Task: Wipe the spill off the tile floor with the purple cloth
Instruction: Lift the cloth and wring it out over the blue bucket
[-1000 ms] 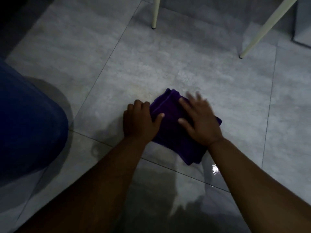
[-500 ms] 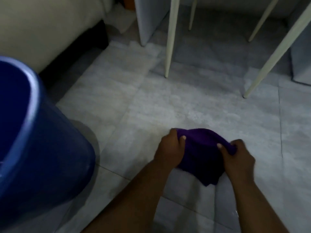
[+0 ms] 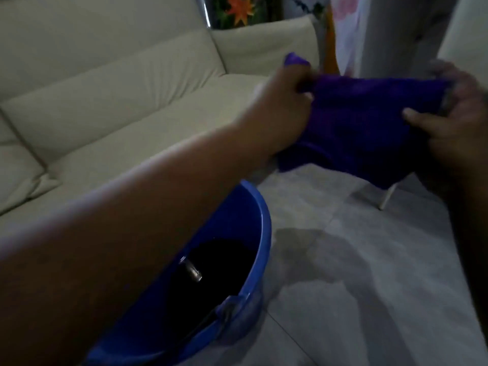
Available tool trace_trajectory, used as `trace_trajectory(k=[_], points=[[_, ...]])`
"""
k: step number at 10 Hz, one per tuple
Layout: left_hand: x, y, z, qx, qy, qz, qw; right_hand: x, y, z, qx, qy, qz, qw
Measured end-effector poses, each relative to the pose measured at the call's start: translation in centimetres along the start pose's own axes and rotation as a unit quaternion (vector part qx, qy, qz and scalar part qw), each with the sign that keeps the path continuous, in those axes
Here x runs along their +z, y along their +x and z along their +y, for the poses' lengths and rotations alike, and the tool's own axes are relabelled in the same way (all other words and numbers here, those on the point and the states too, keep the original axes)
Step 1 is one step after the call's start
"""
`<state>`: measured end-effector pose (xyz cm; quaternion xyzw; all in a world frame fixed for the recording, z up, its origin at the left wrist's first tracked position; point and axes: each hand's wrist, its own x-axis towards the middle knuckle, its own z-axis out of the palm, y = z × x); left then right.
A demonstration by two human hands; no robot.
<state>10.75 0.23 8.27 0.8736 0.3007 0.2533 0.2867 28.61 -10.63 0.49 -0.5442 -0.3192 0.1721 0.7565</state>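
Note:
The purple cloth (image 3: 361,122) hangs in the air above the floor, stretched between both hands at the upper right. My left hand (image 3: 280,101) grips its left edge, with a corner of cloth sticking up above the fist. My right hand (image 3: 454,114) grips its right edge, thumb on the front. The grey tile floor (image 3: 369,273) below shows a dark damp patch (image 3: 314,257) right of the bucket.
A blue bucket (image 3: 261,228) with a dark inside stands at the lower middle, under my left forearm. A cream sofa (image 3: 118,101) fills the left. A white chair leg (image 3: 386,198) stands on the tiles behind the cloth. Orange flowers (image 3: 237,9) show at the top.
Both hands gathered the cloth off the tiles and lifted it into the air. The view swung up and left, bringing the bucket and sofa into sight.

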Motion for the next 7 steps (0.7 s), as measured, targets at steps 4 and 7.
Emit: trace_trajectory(k=[4, 7], points=[[-1.8, -13.7, -16.7, -0.334, -0.119, -0.224, 0.908, 10.2, -5.6, 12.3, 0.296, -0.149, -0.222, 0.917], [-0.1, -12.0, -17.0, -0.277, 0.029, -0.198, 0.940, 6.0, -9.7, 15.9, 0.196, -0.316, -0.234, 0.898]])
